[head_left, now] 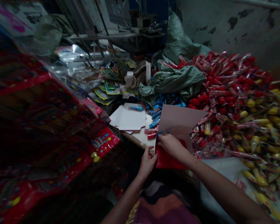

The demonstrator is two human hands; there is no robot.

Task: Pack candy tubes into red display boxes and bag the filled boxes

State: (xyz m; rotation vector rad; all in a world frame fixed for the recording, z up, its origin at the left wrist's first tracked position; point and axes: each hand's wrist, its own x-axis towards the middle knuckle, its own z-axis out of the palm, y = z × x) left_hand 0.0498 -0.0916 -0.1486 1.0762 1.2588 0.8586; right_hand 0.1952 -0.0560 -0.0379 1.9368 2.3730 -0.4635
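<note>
Right of our grip spreads the heap of red and yellow tubes [226, 93]. Beneath our right hand [171, 144] lies the open red box [170, 158]; we seem mid-placing. Our left hand [148, 160] touches its left edge. Fingertips meet something blue [162, 133]; whether either hand grasps, we can't tell. Next calls for wrist clearance under the flap [175, 119].

red box [170, 157], pale flap raised, on table edge [137, 141]

We are seeing lettering on the shirt [164, 205], white package [18, 18] and red packaging [105, 141], but are reading none clearly.
</note>
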